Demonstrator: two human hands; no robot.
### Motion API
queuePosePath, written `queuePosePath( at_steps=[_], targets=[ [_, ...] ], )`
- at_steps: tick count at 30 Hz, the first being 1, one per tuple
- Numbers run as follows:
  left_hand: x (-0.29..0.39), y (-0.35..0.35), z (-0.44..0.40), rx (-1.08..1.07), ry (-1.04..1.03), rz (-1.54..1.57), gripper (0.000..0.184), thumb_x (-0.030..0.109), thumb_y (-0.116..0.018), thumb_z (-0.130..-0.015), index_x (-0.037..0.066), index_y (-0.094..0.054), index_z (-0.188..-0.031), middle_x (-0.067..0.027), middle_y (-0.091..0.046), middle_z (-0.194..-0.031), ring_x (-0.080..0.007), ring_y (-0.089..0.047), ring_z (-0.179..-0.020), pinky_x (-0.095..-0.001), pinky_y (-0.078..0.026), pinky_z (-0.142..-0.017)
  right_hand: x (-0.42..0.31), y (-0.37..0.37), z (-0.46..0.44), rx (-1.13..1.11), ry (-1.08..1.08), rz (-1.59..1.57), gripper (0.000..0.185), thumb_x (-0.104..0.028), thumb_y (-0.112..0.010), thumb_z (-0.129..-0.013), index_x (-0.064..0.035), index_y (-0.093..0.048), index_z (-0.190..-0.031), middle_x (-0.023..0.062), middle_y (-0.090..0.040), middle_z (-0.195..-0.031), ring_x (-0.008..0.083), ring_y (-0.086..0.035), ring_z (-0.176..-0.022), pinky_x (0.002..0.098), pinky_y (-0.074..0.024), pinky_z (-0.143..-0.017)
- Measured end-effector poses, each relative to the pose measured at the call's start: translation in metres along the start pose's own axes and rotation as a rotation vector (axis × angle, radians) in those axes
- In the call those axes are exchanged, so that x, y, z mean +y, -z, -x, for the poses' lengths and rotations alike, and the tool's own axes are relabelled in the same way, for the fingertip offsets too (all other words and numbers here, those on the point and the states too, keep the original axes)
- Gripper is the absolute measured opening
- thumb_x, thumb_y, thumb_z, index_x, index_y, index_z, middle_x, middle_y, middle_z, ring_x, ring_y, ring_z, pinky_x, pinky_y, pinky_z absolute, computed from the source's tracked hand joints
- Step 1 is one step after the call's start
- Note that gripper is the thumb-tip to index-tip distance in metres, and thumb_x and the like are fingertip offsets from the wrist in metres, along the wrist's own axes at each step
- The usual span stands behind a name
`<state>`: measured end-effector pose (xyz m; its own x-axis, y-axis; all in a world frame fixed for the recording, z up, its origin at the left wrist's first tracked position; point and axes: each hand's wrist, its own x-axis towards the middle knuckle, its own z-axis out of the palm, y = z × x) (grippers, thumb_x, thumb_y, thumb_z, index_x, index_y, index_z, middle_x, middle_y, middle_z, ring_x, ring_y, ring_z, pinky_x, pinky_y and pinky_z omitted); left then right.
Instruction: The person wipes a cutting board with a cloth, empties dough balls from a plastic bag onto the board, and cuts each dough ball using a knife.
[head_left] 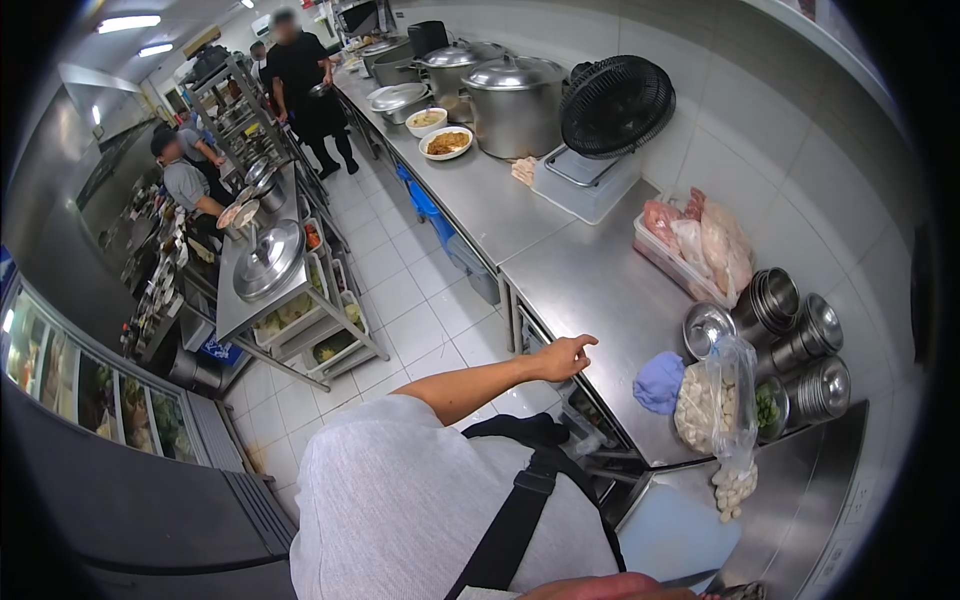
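My left hand [566, 358] hovers by the front edge of the steel counter [560, 270], index finger pointing out, the other fingers loosely bent, holding nothing visible. To its right lie a crumpled purple cloth [659, 382] and a clear plastic bag [735, 400] beside peeled garlic cloves [700, 415]. More cloves [735, 488] sit lower down near a pale blue cutting board [680, 535]. At the bottom edge, only a strip of my right hand or forearm [600, 588] shows; its fingers are out of sight. A dark blade [692, 579] lies by the board.
A tub of raw meat [690, 250], a black fan [618, 107], stacked steel containers [790, 320] and large lidded pots [515, 105] line the wall. One person in black [300, 80] stands in the aisle; others work at the left by a prep table [235, 310].
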<state>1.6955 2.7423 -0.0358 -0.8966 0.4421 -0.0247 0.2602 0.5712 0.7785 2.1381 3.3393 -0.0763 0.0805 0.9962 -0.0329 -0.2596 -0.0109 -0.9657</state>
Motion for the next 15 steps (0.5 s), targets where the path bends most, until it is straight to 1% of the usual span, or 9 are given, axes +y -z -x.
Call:
queuePosePath(
  at_steps=[2,5,8,9,11,15],
  targets=[
    [-0.001,-0.001,0.001,0.004,-0.016,-0.004,0.052,0.018,-0.064,-0.102,0.001,-0.048,-0.148,-0.02,-0.077,-0.105,-0.0385,-0.075,-0.096,-0.047,-0.058,-0.087,0.0,0.001,0.0,-0.012,0.006,-0.003,0.02,-0.009,-0.074,-0.085,-0.0031,-0.067,-0.103,0.0123,-0.062,-0.072,0.0209,-0.05,-0.05,0.0333,-0.0404,-0.042],
    [-0.009,-0.008,-0.001,0.016,-0.032,-0.007,0.051,0.018,-0.063,-0.102,0.001,-0.048,-0.148,-0.0198,-0.077,-0.102,-0.0363,-0.076,-0.092,-0.0458,-0.059,-0.085,0.002,0.005,-0.004,-0.034,0.021,-0.014,0.021,-0.009,-0.075,-0.084,-0.0032,-0.067,-0.103,0.0123,-0.062,-0.072,0.0205,-0.05,-0.05,0.0333,-0.0402,-0.043],
    [-0.003,-0.006,0.001,-0.005,-0.007,0.028,0.05,0.016,-0.062,-0.103,0.001,-0.048,-0.148,-0.0188,-0.077,-0.1,-0.0329,-0.076,-0.087,-0.0438,-0.059,-0.082,0.003,0.007,-0.006,-0.034,0.034,0.002,0.022,-0.008,-0.075,-0.083,-0.0032,-0.066,-0.103,0.0121,-0.062,-0.073,0.0201,-0.05,-0.051,0.0331,-0.0396,-0.043],
    [-0.004,-0.006,0.001,-0.002,-0.01,0.03,0.05,0.016,-0.062,-0.103,0.001,-0.048,-0.148,-0.0183,-0.076,-0.099,-0.0319,-0.076,-0.085,-0.0432,-0.059,-0.081,0.001,0.005,-0.003,-0.048,0.04,-0.018,0.027,-0.008,-0.075,-0.084,-0.0036,-0.066,-0.109,0.0118,-0.062,-0.074,0.0198,-0.05,-0.052,0.0327,-0.0396,-0.043],
    [-0.004,-0.008,0.001,0.004,-0.017,0.035,0.049,0.015,-0.061,-0.103,0.001,-0.048,-0.148,-0.0174,-0.076,-0.097,-0.03,-0.076,-0.082,-0.042,-0.059,-0.079,-0.001,-0.002,0.002,-0.055,0.033,-0.017,0.029,-0.009,-0.075,-0.084,-0.004,-0.066,-0.111,0.0117,-0.062,-0.075,0.0198,-0.05,-0.052,0.0326,-0.0397,-0.044],
    [-0.005,-0.009,0.001,0.015,-0.033,0.023,0.049,0.014,-0.061,-0.103,0.001,-0.048,-0.148,-0.017,-0.076,-0.096,-0.0295,-0.076,-0.083,-0.0419,-0.059,-0.079,-0.006,-0.011,0.007,-0.069,0.017,-0.022,0.032,-0.009,-0.075,-0.084,-0.0049,-0.065,-0.115,0.0116,-0.062,-0.075,0.0197,-0.05,-0.053,0.0323,-0.0398,-0.044]
  ],
)
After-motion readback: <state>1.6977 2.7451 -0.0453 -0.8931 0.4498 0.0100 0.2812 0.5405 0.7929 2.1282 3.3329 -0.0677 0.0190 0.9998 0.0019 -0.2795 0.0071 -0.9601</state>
